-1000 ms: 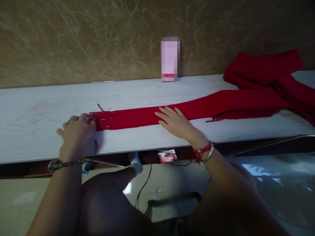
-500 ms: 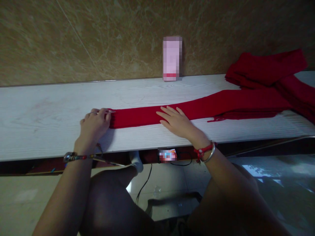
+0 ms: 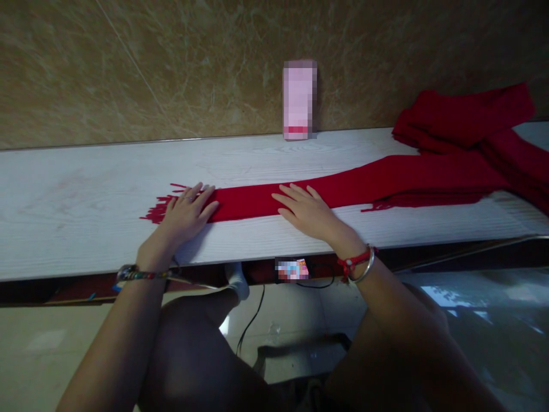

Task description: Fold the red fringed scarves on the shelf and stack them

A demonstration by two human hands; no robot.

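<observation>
A long red scarf (image 3: 249,201) with a fringed end lies stretched along the pale wooden tabletop (image 3: 107,189). My left hand (image 3: 186,212) rests on it near the fringe (image 3: 156,210), fingers spread and palm down. The strands fan out to the left of that hand. Farther right, my right hand (image 3: 306,212) lies flat on the scarf with its fingers apart. Neither hand grips anything.
Bunched red cloth (image 3: 467,120) is heaped at the right end of the table against the marbled wall (image 3: 171,68). A blurred pink object (image 3: 299,100) leans at the wall. Below the front edge, a lit phone-like screen (image 3: 295,269) sits beside a cable.
My left hand has shifted right from the scarf's end onto its surface and its fingers have spread. The fringe now shows, fanned out to the left. My right hand has stayed put.
</observation>
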